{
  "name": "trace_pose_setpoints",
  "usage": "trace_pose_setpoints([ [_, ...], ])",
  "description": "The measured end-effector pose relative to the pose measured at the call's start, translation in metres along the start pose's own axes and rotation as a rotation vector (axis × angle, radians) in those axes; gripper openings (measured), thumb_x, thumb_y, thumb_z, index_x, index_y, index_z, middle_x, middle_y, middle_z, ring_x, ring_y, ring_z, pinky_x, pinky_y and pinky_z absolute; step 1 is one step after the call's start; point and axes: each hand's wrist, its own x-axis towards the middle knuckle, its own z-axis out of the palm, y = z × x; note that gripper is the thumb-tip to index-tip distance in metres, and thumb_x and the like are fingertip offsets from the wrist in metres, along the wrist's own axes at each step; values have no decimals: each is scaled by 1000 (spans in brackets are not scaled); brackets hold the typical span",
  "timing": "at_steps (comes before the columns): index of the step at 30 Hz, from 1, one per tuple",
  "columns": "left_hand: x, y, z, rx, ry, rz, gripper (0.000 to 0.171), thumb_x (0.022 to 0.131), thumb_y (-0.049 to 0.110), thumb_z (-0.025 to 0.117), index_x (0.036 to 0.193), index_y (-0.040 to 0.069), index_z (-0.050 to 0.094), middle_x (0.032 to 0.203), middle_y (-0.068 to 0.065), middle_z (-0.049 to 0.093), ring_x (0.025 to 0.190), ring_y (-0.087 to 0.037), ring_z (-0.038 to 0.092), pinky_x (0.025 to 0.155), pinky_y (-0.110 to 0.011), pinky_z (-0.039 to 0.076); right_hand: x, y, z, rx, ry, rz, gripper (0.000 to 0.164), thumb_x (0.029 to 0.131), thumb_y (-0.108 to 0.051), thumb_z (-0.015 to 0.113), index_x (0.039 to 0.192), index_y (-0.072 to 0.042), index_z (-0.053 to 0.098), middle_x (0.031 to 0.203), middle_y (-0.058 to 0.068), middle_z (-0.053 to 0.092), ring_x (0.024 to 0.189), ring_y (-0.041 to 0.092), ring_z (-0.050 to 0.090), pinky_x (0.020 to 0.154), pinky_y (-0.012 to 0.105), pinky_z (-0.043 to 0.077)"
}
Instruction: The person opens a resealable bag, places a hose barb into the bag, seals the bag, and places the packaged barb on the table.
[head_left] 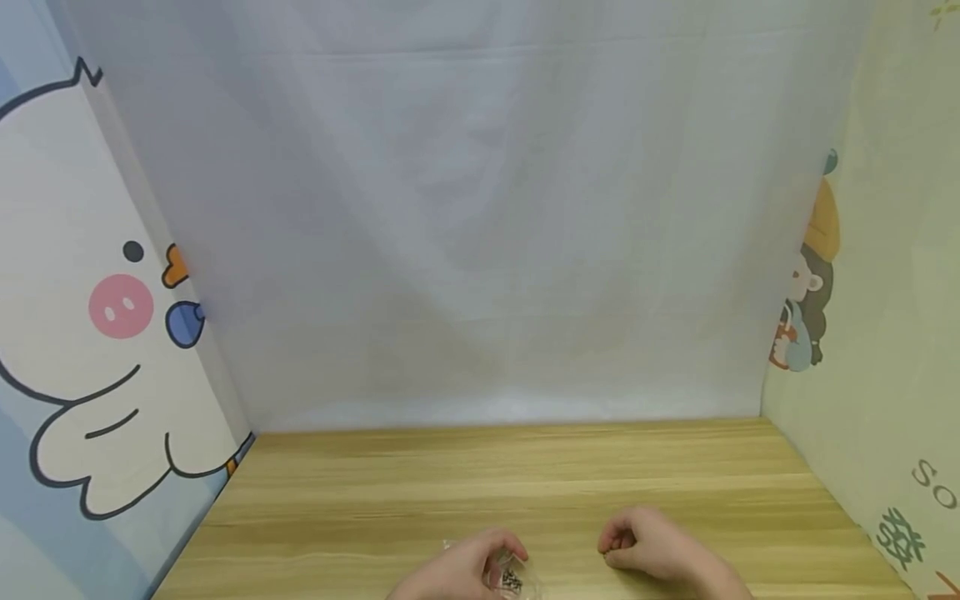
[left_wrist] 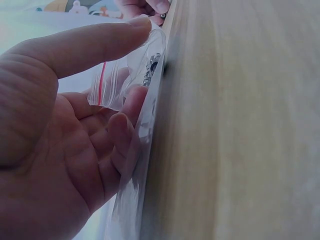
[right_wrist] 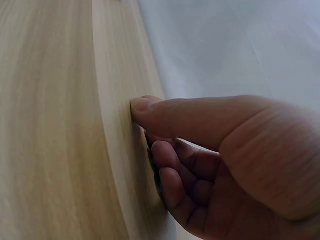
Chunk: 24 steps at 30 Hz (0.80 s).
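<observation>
At the table's front edge my left hand [head_left: 468, 571] grips a clear zip bag [left_wrist: 112, 85] with a red line along its seal. Inside the bag lies a small heap of shiny metal pieces [head_left: 511, 581], too small to name exactly. The thumb is on the bag's upper side, the curled fingers beneath and beside it. To the right, my right hand [head_left: 648, 546] is low at the tabletop, fingers curled and thumb close against them. A tiny dark metal piece [left_wrist: 163, 16] shows at its fingertips in the left wrist view; the right wrist view hides it behind the thumb.
The wood-grain table [head_left: 525, 467] reaches back to a pale hanging cloth [head_left: 480, 250]. A panel with a cartoon duck [head_left: 82, 292] borders the left side, and a yellowish printed panel [head_left: 885, 333] the right.
</observation>
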Motion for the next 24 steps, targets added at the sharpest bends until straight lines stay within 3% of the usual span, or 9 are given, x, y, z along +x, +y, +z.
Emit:
trace_pose_setpoints([
  [9, 0, 0, 0, -4, -5, -2, 47, 88, -7, 78, 129, 10, 66, 95, 4, 60, 74, -2, 52, 66, -20, 45, -1, 3, 0, 10, -14, -30, 6, 96, -9, 77, 97, -15, 77, 87, -7, 69, 77, 5, 61, 70, 25, 51],
  [17, 0, 2, -1, -31, -10, -22, 46, 88, -4, 80, 130, 10, 66, 91, 3, 60, 74, -3, 52, 66, -20, 44, 0, 1, 0, 29, -32, -4, 5, 99, -12, 75, 97, -17, 74, 85, -5, 67, 74, 6, 58, 67, 26, 50],
  [24, 0, 2, -2, 3, -15, 25, 47, 87, -4, 82, 129, 7, 65, 92, 5, 59, 75, 0, 53, 66, -19, 46, -1, 1, 0, 30, -26, 3, 5, 99, -12, 75, 97, -17, 75, 86, -4, 67, 75, 8, 59, 68, 26, 50],
])
